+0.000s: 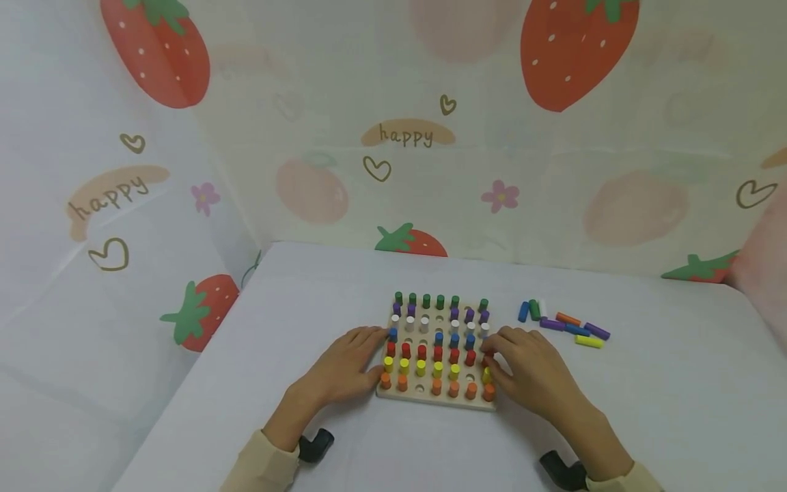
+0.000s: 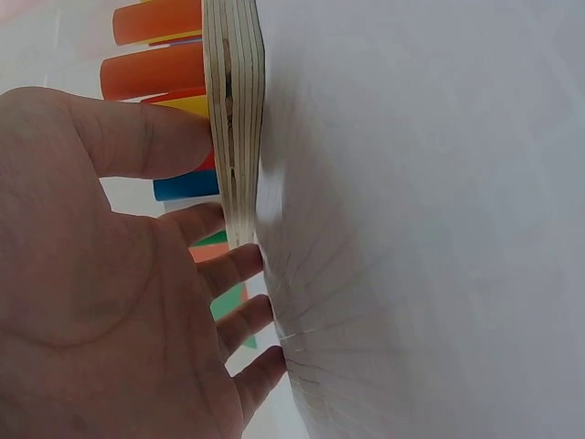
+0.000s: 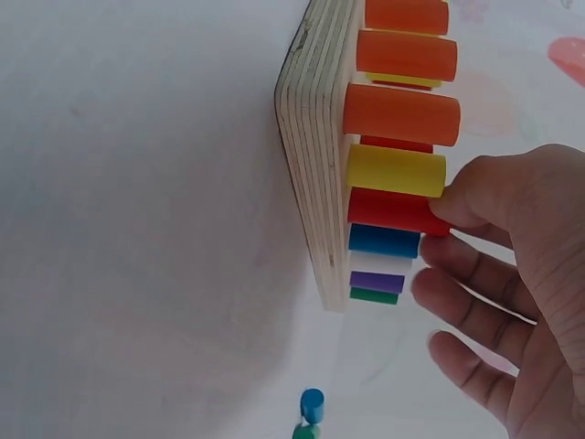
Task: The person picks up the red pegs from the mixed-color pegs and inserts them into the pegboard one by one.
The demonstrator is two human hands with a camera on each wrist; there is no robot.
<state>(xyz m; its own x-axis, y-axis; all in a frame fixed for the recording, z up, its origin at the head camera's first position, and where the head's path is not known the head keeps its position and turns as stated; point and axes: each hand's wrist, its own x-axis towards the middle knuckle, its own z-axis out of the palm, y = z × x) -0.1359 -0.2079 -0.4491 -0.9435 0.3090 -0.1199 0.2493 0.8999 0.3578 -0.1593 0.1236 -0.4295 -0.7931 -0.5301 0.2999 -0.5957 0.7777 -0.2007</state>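
Note:
A wooden pegboard (image 1: 435, 402) lies on the white table, with rows of green, purple, white, blue, red, yellow and orange pegs standing in it from back to front. Bare holes show within several rows. My left hand (image 1: 347, 365) rests against the board's left edge, its thumb touching the side and its fingers extended along it. At the right edge, my right hand (image 1: 533, 374) pinches the top of the red peg (image 3: 393, 209) at the end of its row, between thumb and index finger. Beside that peg stand a yellow peg (image 3: 395, 170) and a blue peg (image 3: 384, 240).
Loose pegs lie right of the board, among them a blue peg (image 1: 523, 311), a green peg (image 1: 534, 310), an orange peg (image 1: 568, 318) and a yellow peg (image 1: 588, 341). A strawberry-print cloth (image 1: 344, 75) hangs behind the table (image 1: 320, 287).

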